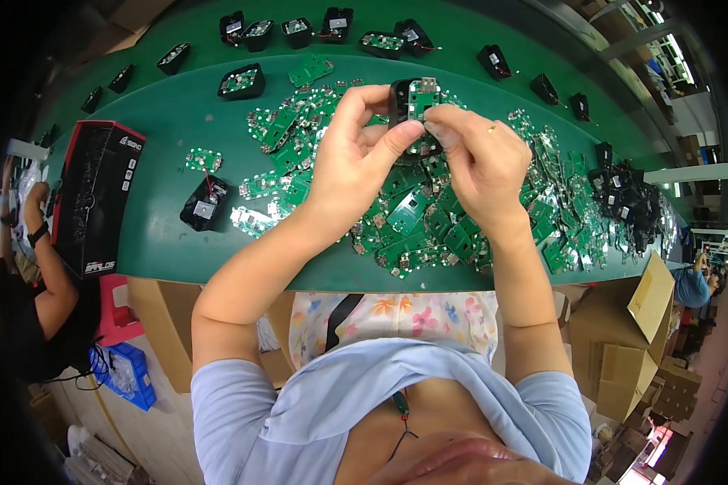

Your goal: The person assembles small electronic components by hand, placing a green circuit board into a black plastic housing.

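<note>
Above the middle of the bench, my left hand (349, 166) holds a small black plastic housing (397, 105) upright, with its thumb across the lower front. A green circuit board (420, 99) with a metal connector at its top edge sits at the open face of the housing. My right hand (487, 162) is closed, its thumb and forefinger pressed together at the right lower edge of that board. The fingers hide the lower part of the board, so I cannot tell how deep it sits. Beneath both hands lies a heap of loose green circuit boards (408, 212).
Black housings with boards (243, 81) stand along the far side of the green bench (158, 202). One housing (206, 202) lies at left near a black box (97, 198). More black housings (631, 198) are piled at right. Cardboard boxes (623, 347) stand below. Another person's arm (52, 275) is at far left.
</note>
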Available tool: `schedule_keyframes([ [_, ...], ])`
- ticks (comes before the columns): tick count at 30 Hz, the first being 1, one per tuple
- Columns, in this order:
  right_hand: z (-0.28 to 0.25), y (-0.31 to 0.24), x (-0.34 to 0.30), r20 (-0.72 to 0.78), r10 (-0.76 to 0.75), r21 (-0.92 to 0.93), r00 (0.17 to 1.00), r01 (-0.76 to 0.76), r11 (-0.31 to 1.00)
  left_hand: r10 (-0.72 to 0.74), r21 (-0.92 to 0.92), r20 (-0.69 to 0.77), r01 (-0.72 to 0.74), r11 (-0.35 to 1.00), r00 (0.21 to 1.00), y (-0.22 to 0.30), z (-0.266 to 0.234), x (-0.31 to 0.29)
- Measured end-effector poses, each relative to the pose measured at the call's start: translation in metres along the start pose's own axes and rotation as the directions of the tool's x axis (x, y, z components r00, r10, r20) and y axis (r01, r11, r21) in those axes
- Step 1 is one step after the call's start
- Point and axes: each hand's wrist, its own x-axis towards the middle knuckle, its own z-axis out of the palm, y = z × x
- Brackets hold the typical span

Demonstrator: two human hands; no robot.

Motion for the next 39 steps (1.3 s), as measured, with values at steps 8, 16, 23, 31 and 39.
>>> schedule_keyframes([
  [8,-0.005,-0.003,0.001,0.049,-0.066,-0.064,0.997,0.069,0.996,-0.008,-0.032,0.003,0.008,0.999,1.0,0.0,0.0,-0.002],
  [16,-0.006,-0.011,-0.001,0.126,-0.012,-0.163,0.992,0.033,0.986,0.019,0.014,-0.021,-0.019,1.0,1.0,-0.005,0.0,-0.002],
  [23,0.008,-0.004,-0.006,0.014,0.088,0.081,0.996,-0.089,0.993,0.017,-0.009,-0.037,-0.017,1.0,0.999,-0.003,0.002,0.004],
  [31,0.024,0.015,0.005,0.332,0.521,0.429,0.786,-0.618,0.659,0.107,0.298,0.061,-0.12,0.947,0.992,-0.008,-0.012,0.057],
  [39,0.045,0.132,0.036,0.351,0.747,0.136,0.564,-0.82,0.556,0.47,0.957,0.034,-0.164,0.239,0.882,-0.014,-0.132,0.191],
])
